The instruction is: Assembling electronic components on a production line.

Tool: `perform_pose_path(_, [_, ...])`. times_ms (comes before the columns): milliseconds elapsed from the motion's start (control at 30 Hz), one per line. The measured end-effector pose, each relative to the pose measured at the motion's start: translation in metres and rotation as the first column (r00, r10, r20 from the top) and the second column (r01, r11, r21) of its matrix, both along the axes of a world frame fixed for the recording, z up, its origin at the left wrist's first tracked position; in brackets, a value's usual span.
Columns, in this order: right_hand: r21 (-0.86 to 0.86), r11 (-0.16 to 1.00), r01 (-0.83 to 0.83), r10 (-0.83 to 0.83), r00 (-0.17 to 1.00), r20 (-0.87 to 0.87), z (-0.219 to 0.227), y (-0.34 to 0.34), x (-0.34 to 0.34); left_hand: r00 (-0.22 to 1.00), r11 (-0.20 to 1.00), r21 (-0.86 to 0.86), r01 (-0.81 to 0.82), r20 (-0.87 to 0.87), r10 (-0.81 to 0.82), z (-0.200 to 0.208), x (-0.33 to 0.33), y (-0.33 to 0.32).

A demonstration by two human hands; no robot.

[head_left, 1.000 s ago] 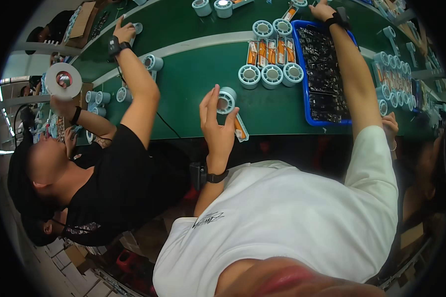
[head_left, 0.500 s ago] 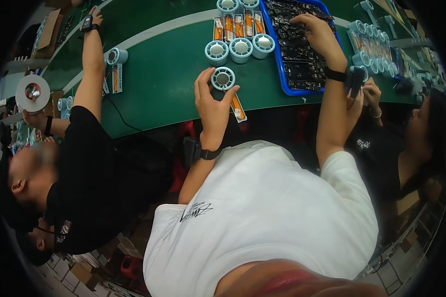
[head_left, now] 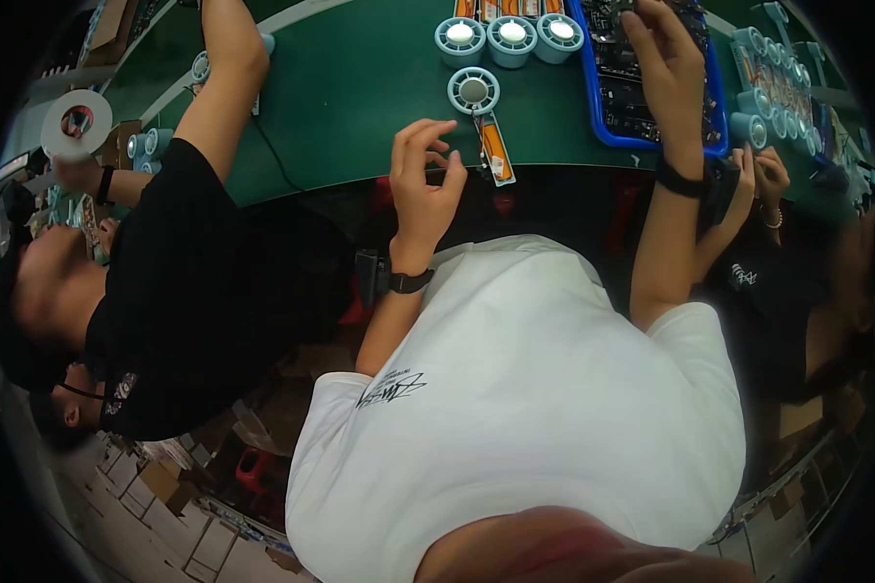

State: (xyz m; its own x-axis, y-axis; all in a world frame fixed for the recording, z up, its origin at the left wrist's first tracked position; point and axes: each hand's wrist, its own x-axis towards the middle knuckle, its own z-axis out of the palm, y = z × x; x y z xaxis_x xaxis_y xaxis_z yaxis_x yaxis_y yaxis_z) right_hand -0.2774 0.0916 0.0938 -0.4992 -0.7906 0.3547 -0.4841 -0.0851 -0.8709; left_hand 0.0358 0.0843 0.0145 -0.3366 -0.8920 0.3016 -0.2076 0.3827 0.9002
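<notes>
A light-blue handheld fan (head_left: 473, 90) lies near the table's front edge, its round head away from me. Its opened handle (head_left: 497, 151), with an orange strip inside, points toward me. Just left of that handle my left hand (head_left: 426, 189) hovers with curved fingers apart, holding nothing. Over the blue tray (head_left: 601, 121) of black circuit boards (head_left: 624, 94), my right hand (head_left: 666, 68) pinches a small dark circuit board (head_left: 616, 6) at the upper picture edge. That board is partly hidden by the fingers.
Several more light-blue fans (head_left: 511, 37) stand in a row behind the first. At the right lies another group of fans (head_left: 773, 83), near a co-worker's hands (head_left: 770, 180). A co-worker's arm (head_left: 222, 97) reaches across the left; a white tape roll (head_left: 47, 126) is beyond it.
My left hand has let go of the fan head and drawn back toward me. My right hand has lifted a board from the tray. The view has shifted, moving the table upward in the picture.
</notes>
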Motion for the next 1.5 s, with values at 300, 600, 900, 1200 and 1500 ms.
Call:
perform_pose_path(300, [0.021,0.906,-0.423,0.260,0.595,0.761,-0.056,0.045,0.081,0.972,0.991,-0.046,0.127,0.206,-0.115,0.001,-0.008,0.000])
perform_pose_path(600, [0.171,0.862,-0.478,0.301,0.752,0.587,-0.068,0.061,0.107,0.979,0.967,-0.195,0.163,0.155,-0.134,0.002,-0.014,-0.010])
perform_pose_path(900, [0.032,0.907,-0.420,0.373,0.836,0.402,-0.079,0.049,0.119,0.988,0.975,-0.180,0.134,0.094,-0.119,-0.003,-0.021,-0.009])
perform_pose_path(1200, [-0.070,0.912,-0.404,0.350,0.676,0.649,-0.097,0.045,0.114,0.988,0.983,-0.098,0.152,0.011,-0.152,-0.006,-0.030,-0.013])
perform_pose_path(1500, [0.067,0.904,-0.422,0.277,0.698,0.661,-0.083,0.055,0.107,0.991,0.958,-0.252,0.135,0.020,-0.135,-0.013,-0.034,-0.021])
